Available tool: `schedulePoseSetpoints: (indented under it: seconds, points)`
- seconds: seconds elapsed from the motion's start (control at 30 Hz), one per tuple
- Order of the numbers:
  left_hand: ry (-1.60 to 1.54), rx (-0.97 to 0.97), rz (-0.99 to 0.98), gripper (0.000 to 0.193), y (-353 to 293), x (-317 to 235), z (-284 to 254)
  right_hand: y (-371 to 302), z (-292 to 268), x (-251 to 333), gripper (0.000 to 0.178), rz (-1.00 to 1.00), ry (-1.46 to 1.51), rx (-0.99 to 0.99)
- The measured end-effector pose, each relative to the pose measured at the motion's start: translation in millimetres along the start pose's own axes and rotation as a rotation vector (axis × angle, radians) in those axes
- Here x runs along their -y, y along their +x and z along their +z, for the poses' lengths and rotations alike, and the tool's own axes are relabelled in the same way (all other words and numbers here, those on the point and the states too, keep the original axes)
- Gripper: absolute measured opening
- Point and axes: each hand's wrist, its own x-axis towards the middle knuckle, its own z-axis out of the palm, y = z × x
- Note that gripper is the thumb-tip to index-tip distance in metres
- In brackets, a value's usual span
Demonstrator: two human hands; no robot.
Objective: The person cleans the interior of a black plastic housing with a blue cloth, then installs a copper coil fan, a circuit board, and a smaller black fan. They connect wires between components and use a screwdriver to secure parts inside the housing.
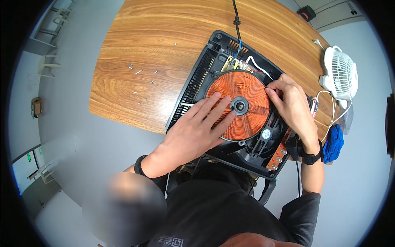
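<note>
A round copper induction coil (252, 119) sits in the black lower housing (256, 168) of an opened induction cooker. My left hand (193, 127) lies on the coil's left part, fingers stretched out near the black centre ring (239, 106). At the coil's right rim, the thumb and index finger of my right hand (290, 101) are pinched together; whatever is between them is too small or hidden to make out. A white wire (258, 66) runs from the circuit board (242, 65) toward that hand. Below the coil, a black fan (266, 134) is partly visible.
Several small screws (138, 72) lie scattered on the wooden table (144, 37) to the left. A black power cord (236, 20) leaves the housing at the far side. At right are a white fan (340, 72) with its cable and a blue cloth item (333, 144).
</note>
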Motion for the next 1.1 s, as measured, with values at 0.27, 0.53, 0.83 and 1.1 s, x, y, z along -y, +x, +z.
schedulePoseSetpoints:
  seconds: [0.27, 0.53, 0.83, 1.1]
  points:
    - [-0.021, 0.02, 0.005, 0.074, 6.2, 3.3, -5.8, -0.9, 1.2, -0.9, 0.014, 0.011, -0.012, -0.014]
    - [0.01, 0.047, 0.01, 0.074, 9.5, 2.3, -9.1, -2.4, 3.3, -4.1, 0.015, 0.018, 0.026, -0.024]
    - [0.037, 0.044, 0.004, 0.072, 7.0, 0.5, -11.0, -3.0, 7.7, -6.9, 0.015, 0.009, 0.049, -0.049]
    - [0.052, 0.016, 0.007, 0.069, 6.6, 0.0, -5.7, -5.2, 12.0, -19.3, 0.015, -0.074, 0.0, -0.07]
